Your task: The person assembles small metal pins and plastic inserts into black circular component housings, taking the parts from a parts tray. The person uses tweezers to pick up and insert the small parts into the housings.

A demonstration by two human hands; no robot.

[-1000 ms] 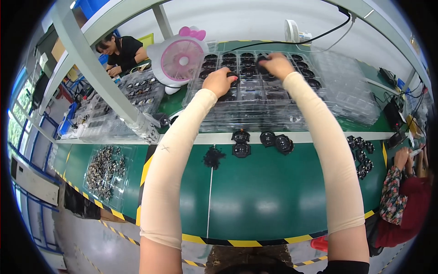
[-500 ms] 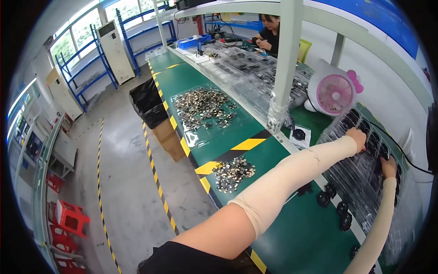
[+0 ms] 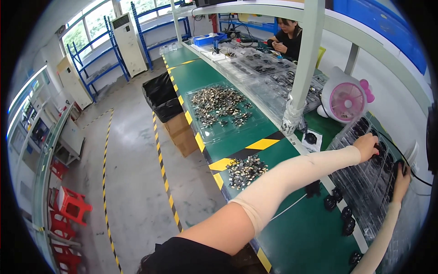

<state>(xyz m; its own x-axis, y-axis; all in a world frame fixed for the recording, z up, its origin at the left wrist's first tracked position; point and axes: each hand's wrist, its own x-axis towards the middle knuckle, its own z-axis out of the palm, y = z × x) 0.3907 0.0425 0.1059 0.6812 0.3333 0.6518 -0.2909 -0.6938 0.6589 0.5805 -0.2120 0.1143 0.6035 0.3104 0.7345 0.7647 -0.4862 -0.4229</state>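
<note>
The big stack of clear plastic trays (image 3: 358,194) could be knocked crooked if it was leaned on by an arm. The black cord (image 3: 414,174), seen just beside the right hand (image 3: 401,185), could be snagged by those fingers. The loose heap of tiny metal parts (image 3: 246,171) could be swept across the green bench (image 3: 296,237), because it was seen close to the left sleeve (image 3: 303,168). Over the stack, a black round part (image 3: 377,148) was pinched by the left hand (image 3: 366,147), and a second black part (image 3: 401,167) was pinched by the right hand; either could be dropped if it was held too loosely. In the top tray, black round pieces (image 3: 388,159) were set in rows. Nothing could be made out inside the black plastic bag (image 3: 160,97). On the flat clear tray (image 3: 212,135), a wide pile of small metal bits (image 3: 215,101) was spread.
</note>
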